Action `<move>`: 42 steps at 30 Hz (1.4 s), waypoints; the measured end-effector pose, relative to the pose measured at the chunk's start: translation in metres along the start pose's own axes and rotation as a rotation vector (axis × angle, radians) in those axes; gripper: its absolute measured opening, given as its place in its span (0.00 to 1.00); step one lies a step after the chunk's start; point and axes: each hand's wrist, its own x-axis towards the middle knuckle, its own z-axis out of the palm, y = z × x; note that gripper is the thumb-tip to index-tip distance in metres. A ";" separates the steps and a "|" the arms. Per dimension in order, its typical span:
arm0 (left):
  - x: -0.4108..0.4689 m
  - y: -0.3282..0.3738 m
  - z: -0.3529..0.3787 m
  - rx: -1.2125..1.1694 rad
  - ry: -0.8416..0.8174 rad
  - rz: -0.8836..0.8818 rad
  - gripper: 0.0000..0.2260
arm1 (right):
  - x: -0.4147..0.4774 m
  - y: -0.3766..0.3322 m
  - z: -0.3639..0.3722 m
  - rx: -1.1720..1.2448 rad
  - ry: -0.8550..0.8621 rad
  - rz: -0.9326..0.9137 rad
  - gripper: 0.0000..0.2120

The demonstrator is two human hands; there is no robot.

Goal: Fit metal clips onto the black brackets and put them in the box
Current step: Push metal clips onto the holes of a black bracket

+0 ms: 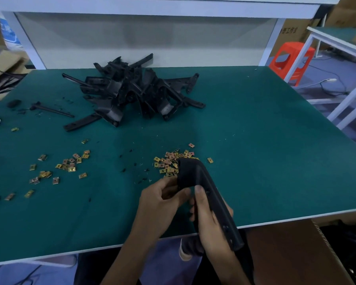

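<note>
While both hands work above the near edge of the tabletop (pixel 265 140), I log one bracket (pixel 201 179) held between them, lifted off the surface and tilted: wide end up and away, long arm running down to the right past the edge. Right hand (pixel 212 227) wraps the long arm, thumb laid along its upper face. Left hand (pixel 158 200) curls its fingers against the wide end's lower edge and grips it; I cannot tell whether a clip sits between those fingers. Clips (pixel 171 160) lie in a loose heap on the tabletop just beyond the wide end, partly hidden by it. A second scatter (pixel 70 163) of them spreads to the left, well apart. Farther back, a tangled pile (pixel 132 93) of black brackets sits near the middle, with a single bar (pixel 51 109) lying to its left. Box (pixel 286 254), brown cardboard, stands below the tabletop at lower right, with dark parts inside. Orange stool (pixel 292 60) on the floor, far right.
</note>
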 end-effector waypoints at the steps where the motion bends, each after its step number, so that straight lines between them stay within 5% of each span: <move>1: 0.001 -0.001 0.001 -0.007 -0.015 0.002 0.11 | 0.001 0.000 0.000 0.009 -0.002 0.006 0.18; 7: 0.014 0.007 0.002 0.093 -0.088 0.061 0.08 | 0.004 0.004 -0.010 0.083 0.032 0.105 0.28; 9: 0.025 0.015 0.003 0.284 -0.088 0.148 0.05 | 0.005 0.006 -0.009 0.112 0.121 0.137 0.30; 13: 0.069 0.025 0.019 0.721 0.012 0.390 0.14 | 0.007 0.008 -0.003 0.206 0.235 0.150 0.37; 18: 0.124 0.023 0.058 1.327 -0.188 0.465 0.10 | 0.006 0.006 -0.002 0.247 0.240 0.132 0.40; 20: 0.133 0.023 0.066 1.357 -0.233 0.458 0.10 | 0.005 0.005 -0.002 0.231 0.232 0.145 0.41; 24: 0.129 0.030 0.064 1.170 -0.256 0.340 0.10 | 0.006 0.005 -0.003 0.210 0.250 0.161 0.35; 29: 0.085 0.029 0.023 0.395 -0.070 0.167 0.10 | 0.008 0.008 -0.004 0.236 0.220 0.204 0.27; 32: 0.054 0.028 0.001 0.171 -0.055 0.127 0.16 | 0.012 0.006 -0.007 0.371 0.150 0.218 0.23; 42: 0.008 0.023 -0.013 -0.467 -0.074 -0.140 0.06 | 0.022 0.001 -0.015 0.498 0.008 0.211 0.15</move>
